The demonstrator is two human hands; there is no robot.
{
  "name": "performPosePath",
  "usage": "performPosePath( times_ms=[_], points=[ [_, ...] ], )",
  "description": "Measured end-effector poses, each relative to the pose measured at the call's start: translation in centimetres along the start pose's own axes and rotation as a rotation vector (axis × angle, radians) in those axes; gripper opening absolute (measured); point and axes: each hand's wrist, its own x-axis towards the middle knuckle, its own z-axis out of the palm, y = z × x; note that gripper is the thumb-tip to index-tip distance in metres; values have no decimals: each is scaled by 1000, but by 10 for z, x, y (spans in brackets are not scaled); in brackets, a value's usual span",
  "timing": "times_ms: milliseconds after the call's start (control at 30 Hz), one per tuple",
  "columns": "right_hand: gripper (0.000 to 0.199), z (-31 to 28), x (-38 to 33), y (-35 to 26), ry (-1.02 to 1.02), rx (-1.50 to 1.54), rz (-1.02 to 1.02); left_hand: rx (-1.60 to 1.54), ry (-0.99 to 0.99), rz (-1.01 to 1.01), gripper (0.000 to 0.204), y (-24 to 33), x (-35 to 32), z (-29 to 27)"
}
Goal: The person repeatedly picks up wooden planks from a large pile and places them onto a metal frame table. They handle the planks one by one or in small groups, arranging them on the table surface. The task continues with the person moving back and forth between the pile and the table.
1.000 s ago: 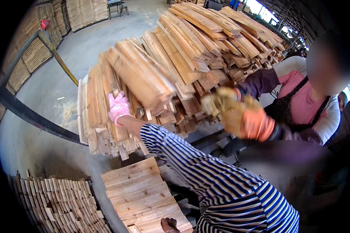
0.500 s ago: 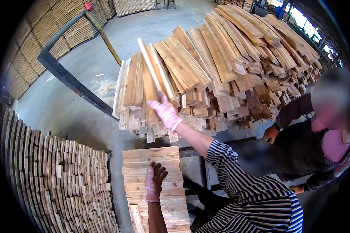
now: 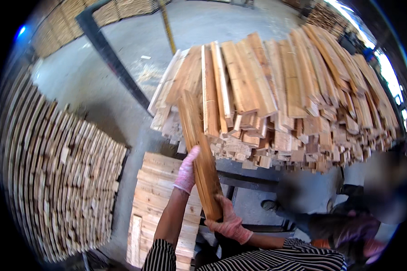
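A long wooden board point(image 3: 202, 165) slants in front of me, its far end lying over the near-left edge of the big board pile. Its edge shows a lengthwise line, and I cannot tell whether it is one board or two together. My left hand point(image 3: 187, 172), in a pink-and-white glove, grips its left side near the middle. Around its near end is my right hand point(image 3: 231, 222), gloved in the same colours. Beneath and to the left lies a low stack of boards point(image 3: 156, 198) set side by side, with a short wood piece point(image 3: 135, 235) on top.
A large pile of loose boards point(image 3: 287, 99) spreads across the far side. Dense stacked slats point(image 3: 63, 180) stand at the left. A dark metal frame point(image 3: 113, 61) rises beyond them. Another person point(image 3: 348, 226) is close on the right, blurred.
My right hand has come back from the pile to the near end of a board. My left hand has moved up onto that board. The view has shifted, and the other person appears lower.
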Motion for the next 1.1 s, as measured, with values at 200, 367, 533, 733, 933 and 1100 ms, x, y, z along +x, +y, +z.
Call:
performPosePath(
  times_ms=[200,367,533,733,933,1100],
  points=[
    [95,27,82,13,-162,137,46,-327,166,44,38,-48,-52,-56],
    [79,95,128,28,-222,270,-76,-319,370,366,62,-66,-107,-77],
    [76,164,113,47,-730,341,150,-81,814,618,83,-106,-207,-164],
    [97,225,133,133,-1059,-565,11,113,1232,503,99,-184,-376,-256],
    [101,262,173,173,-1275,-1469,-600,722,1335,-373,101,-307,-500,-329],
    [101,276,193,216,-1386,-1455,-843,1100,1168,-625,93,-367,-532,-367]
  ],
)
